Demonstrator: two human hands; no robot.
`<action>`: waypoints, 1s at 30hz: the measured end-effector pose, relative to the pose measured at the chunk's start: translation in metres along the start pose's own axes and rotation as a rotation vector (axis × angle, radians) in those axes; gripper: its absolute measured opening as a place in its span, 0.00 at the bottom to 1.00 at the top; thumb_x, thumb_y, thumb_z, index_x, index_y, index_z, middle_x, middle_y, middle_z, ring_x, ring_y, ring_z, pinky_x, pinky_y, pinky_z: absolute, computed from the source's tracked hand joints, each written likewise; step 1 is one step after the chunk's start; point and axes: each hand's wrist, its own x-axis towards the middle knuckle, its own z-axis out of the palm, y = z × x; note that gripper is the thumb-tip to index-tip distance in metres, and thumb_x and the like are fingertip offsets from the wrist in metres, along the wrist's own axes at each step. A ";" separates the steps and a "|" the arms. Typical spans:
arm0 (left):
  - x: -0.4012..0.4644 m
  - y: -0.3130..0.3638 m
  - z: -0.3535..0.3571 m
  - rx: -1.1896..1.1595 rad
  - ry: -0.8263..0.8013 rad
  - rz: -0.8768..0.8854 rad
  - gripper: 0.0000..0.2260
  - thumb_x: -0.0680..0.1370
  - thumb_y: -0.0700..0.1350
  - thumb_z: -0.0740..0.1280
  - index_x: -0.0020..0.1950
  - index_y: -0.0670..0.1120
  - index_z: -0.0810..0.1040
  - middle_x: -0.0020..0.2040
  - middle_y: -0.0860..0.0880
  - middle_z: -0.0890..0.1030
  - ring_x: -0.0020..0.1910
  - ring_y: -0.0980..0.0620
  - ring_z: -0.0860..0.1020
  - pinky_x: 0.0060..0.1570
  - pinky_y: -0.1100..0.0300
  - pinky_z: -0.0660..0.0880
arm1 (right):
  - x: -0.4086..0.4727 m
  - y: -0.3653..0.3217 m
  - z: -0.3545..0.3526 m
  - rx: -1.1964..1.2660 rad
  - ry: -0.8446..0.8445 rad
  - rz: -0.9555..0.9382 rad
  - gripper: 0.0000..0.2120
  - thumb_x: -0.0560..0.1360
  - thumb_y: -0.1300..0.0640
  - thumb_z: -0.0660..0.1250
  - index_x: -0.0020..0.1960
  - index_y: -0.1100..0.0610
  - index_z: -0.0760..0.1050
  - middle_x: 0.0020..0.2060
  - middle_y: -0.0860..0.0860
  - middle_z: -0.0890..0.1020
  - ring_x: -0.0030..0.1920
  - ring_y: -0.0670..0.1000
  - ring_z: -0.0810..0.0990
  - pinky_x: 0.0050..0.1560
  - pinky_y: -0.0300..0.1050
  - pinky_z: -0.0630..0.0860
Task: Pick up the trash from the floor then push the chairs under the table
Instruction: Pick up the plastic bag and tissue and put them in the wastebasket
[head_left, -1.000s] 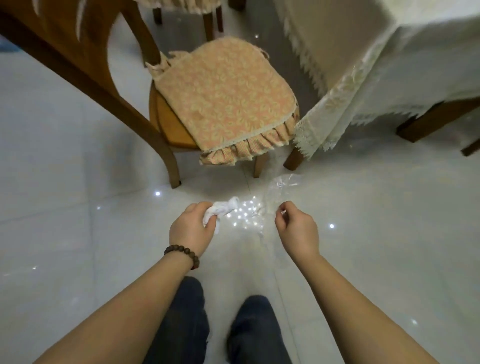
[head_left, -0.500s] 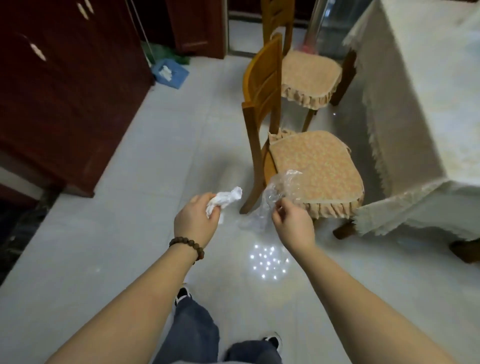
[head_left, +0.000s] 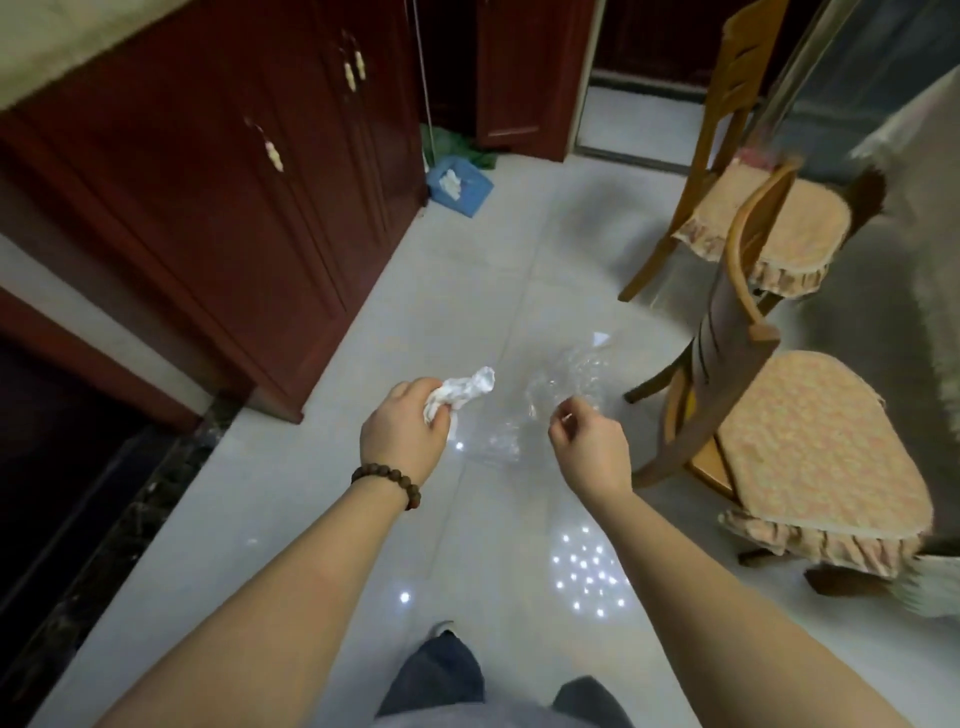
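My left hand (head_left: 402, 441) grips a crumpled white tissue (head_left: 465, 392) that sticks out past the thumb. My right hand (head_left: 589, 449) pinches a clear plastic wrapper (head_left: 566, 384), which hangs in the air between both hands above the floor. A wooden chair with a peach cushion (head_left: 810, 447) stands pulled out at the right. A second cushioned chair (head_left: 769, 228) stands behind it. The table with a pale lace cloth (head_left: 914, 270) fills the far right edge, blurred.
A dark red cabinet (head_left: 218, 208) runs along the left. A blue dustpan (head_left: 460, 187) holding white scraps lies on the floor by the cabinet's far corner, with a doorway behind. Pale glossy tiles (head_left: 467, 291) stretch ahead. My legs show at the bottom.
I have risen and turned left: the view swung from the chair seat close below to the cabinet and dustpan. Both hands still hold the tissue and the wrapper, lifted off the floor.
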 end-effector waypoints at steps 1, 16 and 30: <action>0.014 -0.005 -0.004 0.007 0.003 0.003 0.10 0.75 0.43 0.66 0.55 0.49 0.79 0.49 0.46 0.80 0.45 0.43 0.78 0.39 0.58 0.69 | 0.010 -0.009 0.004 0.005 0.003 0.001 0.03 0.74 0.57 0.64 0.45 0.57 0.75 0.35 0.57 0.81 0.37 0.60 0.78 0.38 0.53 0.76; 0.281 -0.003 0.047 0.010 -0.035 0.071 0.10 0.76 0.44 0.65 0.55 0.48 0.79 0.48 0.46 0.79 0.43 0.44 0.78 0.38 0.58 0.70 | 0.268 -0.035 0.034 0.053 0.040 0.119 0.05 0.76 0.55 0.61 0.47 0.56 0.74 0.36 0.54 0.81 0.36 0.57 0.77 0.37 0.51 0.76; 0.612 0.105 0.116 0.022 -0.103 0.152 0.10 0.77 0.45 0.65 0.56 0.47 0.78 0.49 0.44 0.79 0.45 0.44 0.78 0.41 0.57 0.71 | 0.603 -0.042 -0.018 0.012 0.121 0.182 0.05 0.75 0.56 0.63 0.47 0.57 0.75 0.37 0.57 0.82 0.39 0.60 0.79 0.39 0.49 0.76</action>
